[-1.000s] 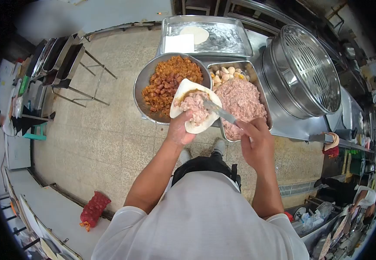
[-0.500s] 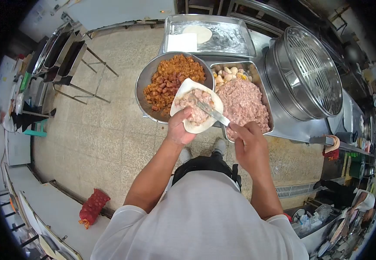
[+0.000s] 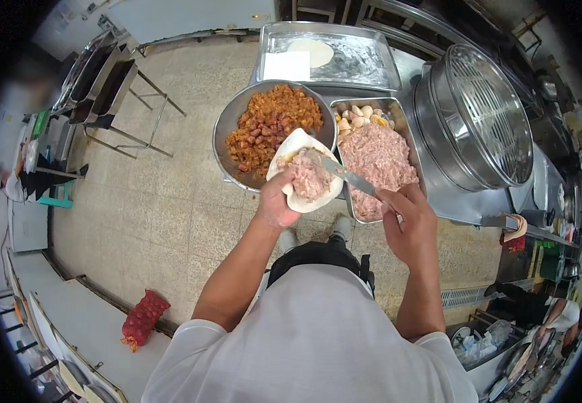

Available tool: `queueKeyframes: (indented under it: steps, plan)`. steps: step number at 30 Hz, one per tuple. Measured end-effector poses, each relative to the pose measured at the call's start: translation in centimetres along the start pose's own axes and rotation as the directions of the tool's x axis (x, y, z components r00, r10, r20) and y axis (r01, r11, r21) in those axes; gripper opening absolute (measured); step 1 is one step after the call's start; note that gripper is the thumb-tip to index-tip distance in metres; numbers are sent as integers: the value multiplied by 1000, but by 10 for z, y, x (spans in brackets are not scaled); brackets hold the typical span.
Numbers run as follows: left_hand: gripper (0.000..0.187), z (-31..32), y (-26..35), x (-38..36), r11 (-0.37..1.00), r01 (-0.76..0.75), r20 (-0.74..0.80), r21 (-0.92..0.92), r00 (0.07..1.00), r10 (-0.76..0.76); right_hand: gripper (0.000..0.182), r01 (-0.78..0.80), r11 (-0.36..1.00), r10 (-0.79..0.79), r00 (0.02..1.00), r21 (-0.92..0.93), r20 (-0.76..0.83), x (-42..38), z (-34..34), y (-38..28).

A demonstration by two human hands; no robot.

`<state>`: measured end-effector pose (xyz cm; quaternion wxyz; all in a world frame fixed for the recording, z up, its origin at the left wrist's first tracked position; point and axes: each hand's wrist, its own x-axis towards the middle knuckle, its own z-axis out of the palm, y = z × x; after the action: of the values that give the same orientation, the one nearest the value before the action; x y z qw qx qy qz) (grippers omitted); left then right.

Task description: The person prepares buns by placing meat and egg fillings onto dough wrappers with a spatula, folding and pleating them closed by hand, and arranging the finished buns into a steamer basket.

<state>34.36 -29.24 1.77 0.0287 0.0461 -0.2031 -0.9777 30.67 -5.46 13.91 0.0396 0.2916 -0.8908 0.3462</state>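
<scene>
A round white dough wrapper (image 3: 296,141) rests in my left hand (image 3: 279,203), with the fingers closed round its lower left side. On it sits a mound of pink minced meat (image 3: 308,180). My right hand (image 3: 408,218) grips the handle of a flat metal spatula (image 3: 353,178), and the blade's tip touches the upper part of the mound. Beyond the wrapper, a steel bowl (image 3: 218,144) contains chunky orange-brown filling (image 3: 274,121). To its right, a steel tray (image 3: 420,144) carries more minced meat (image 3: 378,160) and pale egg-like pieces (image 3: 365,115) at the far end.
At the back, a floured metal tray (image 3: 371,64) holds a flat dough round (image 3: 314,52) and a white square sheet (image 3: 286,66). Stacked steamers (image 3: 486,117) stand on the right. A red net sack (image 3: 145,316) lies lower left. Other people (image 3: 563,312) appear near both edges.
My right hand has moved right, drawing the spatula partly back from the mound. The blade now lies flatter. The meat looks more gathered, and the wrapper's edge curls up more.
</scene>
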Motion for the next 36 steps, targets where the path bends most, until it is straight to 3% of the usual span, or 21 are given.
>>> queueKeyframes:
  steps: [1, 2, 4, 7, 11, 13, 16, 22, 26, 28, 29, 31, 33, 35, 36]
  plan:
    - [62, 1, 1, -2, 990, 20, -4, -142, 1000, -21, 32, 2, 1000, -2, 1000, 21, 6, -1, -1, 0]
    - [62, 2, 2, -1, 989, 21, -6, -144, 1000, -22, 32, 0, 1000, 0, 1000, 20, 8, -1, 0, 2]
    - [63, 3, 5, 1, 936, 124, 59, -330, 992, -111, 30, 87, 995, -84, 994, -43, 72, 1, 7, 8]
    - [63, -2, 5, -1, 957, 154, 35, -246, 988, -150, 30, 92, 993, -85, 993, -77, 82, 10, 5, 23]
    - [63, -8, 1, 0, 944, 170, 22, -282, 985, -171, 31, 154, 975, -150, 988, -161, 39, 14, -18, 16]
    - [68, -1, 3, 3, 938, 172, -40, -300, 981, -192, 35, 300, 951, -290, 950, -77, 117, 15, -21, 17]
    - [70, 9, 6, 7, 939, 219, 67, -265, 976, -209, 31, 316, 943, -307, 947, -106, 89, 23, -6, 35]
    - [73, 7, 5, 8, 944, 219, 87, -247, 975, -203, 31, 224, 965, -215, 973, -134, 80, 23, -40, 29]
    - [75, 14, 1, 11, 933, 211, 23, -290, 977, -214, 35, 276, 960, -270, 955, -41, 124, 28, 0, 54]
    - [73, 16, 2, 13, 981, 176, -46, -75, 983, -180, 34, 215, 976, -209, 969, -36, 131, 27, -8, 53]
    - [73, 17, 4, 13, 982, 173, -44, -77, 983, -176, 34, 161, 987, -156, 977, -26, 146, 28, -14, 51]
    - [68, 28, 11, 7, 949, 6, 45, -316, 999, 9, 31, 72, 996, -64, 991, -61, 115, 27, -33, 49]
    - [70, 11, 28, 5, 947, -6, -4, -321, 1000, 5, 29, -19, 995, 27, 997, -98, 74, 24, -43, 59]
    - [72, -31, 39, 3, 997, 68, -220, -25, 973, -72, 25, -160, 962, 166, 986, -220, 9, 21, -36, 81]
    - [77, -26, 43, 0, 977, 66, -205, 202, 978, -24, 23, -162, 948, 177, 984, -275, 30, 19, -29, 89]
